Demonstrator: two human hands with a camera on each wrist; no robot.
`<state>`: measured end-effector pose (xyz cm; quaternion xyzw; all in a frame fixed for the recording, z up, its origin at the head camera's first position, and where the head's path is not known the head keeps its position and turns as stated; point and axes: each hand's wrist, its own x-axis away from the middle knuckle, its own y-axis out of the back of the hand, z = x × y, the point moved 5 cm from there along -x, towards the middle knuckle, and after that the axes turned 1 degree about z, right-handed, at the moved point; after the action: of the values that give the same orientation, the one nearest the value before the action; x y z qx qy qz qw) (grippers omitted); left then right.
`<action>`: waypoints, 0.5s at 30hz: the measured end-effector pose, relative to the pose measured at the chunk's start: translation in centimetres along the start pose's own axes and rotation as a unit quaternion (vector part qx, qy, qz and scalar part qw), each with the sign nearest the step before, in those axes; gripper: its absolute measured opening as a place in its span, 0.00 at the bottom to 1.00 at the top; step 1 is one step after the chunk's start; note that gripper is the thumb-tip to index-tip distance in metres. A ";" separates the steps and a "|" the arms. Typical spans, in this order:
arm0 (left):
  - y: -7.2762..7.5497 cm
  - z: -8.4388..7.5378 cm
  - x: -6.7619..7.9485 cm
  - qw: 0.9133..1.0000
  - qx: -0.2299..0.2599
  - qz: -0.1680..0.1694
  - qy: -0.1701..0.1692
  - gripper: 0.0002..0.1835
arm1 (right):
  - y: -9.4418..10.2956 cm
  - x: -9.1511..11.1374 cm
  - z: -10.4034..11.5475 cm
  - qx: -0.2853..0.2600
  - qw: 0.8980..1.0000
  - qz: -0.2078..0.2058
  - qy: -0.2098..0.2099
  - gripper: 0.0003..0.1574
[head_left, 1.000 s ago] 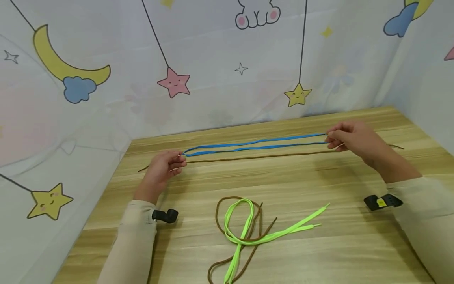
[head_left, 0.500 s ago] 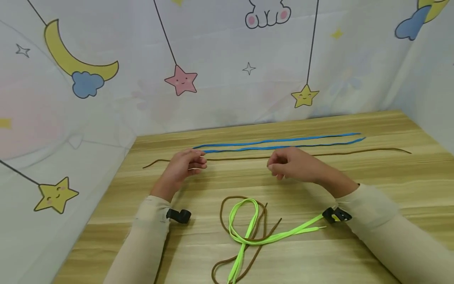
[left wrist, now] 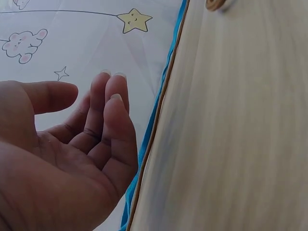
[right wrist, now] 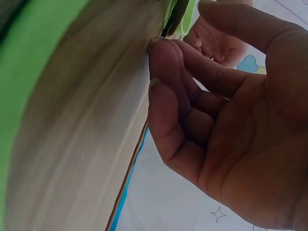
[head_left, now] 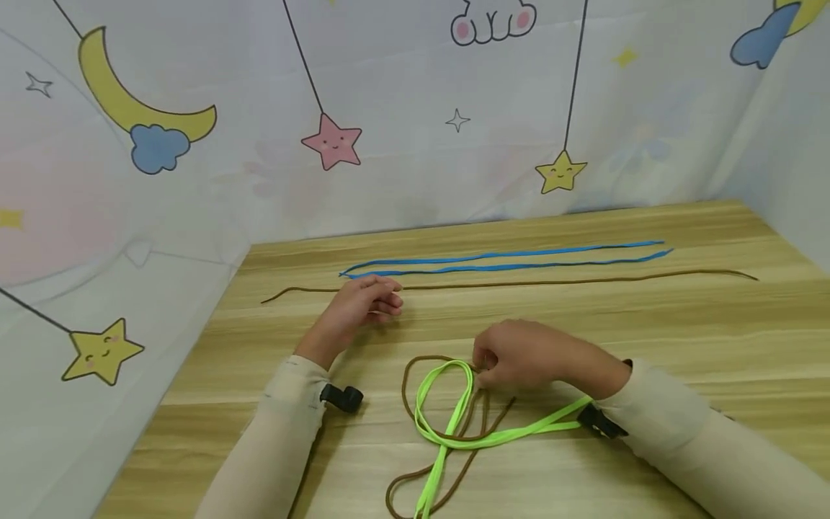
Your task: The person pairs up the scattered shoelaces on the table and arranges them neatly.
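In the head view my left hand (head_left: 359,310) hovers over the near side of the straight brown shoelace (head_left: 493,285). Its fingers are loosely bent, and the left wrist view shows nothing between them and the thumb. My right hand (head_left: 534,357) is at the upper end of a second, looped brown shoelace (head_left: 403,389). In the right wrist view its thumb stands apart from the fingers, whose tips are beside the lace. Neon green shoelaces (head_left: 519,432) lie looped across that brown lace. Behind, blue shoelaces (head_left: 519,267) lie stretched in two lines.
The wooden table (head_left: 194,425) meets a printed cloth backdrop (head_left: 402,187) at the back and both sides. A black wrist camera (head_left: 341,398) sits on the left sleeve, and another black camera (head_left: 601,422) on the right sleeve.
Both hands have let go of the blue shoelaces, which now lie on the table. My right hand has come left and nearer, to the looped laces; my left hand has shifted slightly right.
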<state>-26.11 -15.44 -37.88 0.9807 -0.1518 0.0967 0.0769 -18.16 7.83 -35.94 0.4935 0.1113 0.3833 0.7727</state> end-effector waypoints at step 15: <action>-3.9 -0.6 0.4 0.997 -0.024 0.078 -0.016 0.21 | 0.2 0.8 -0.2 0.018 0.999 0.021 0.026 0.16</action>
<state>-24.59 -11.82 -37.70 0.9652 -0.2309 0.0830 0.0900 -17.83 8.62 -35.70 0.4993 0.1278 0.4103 0.7524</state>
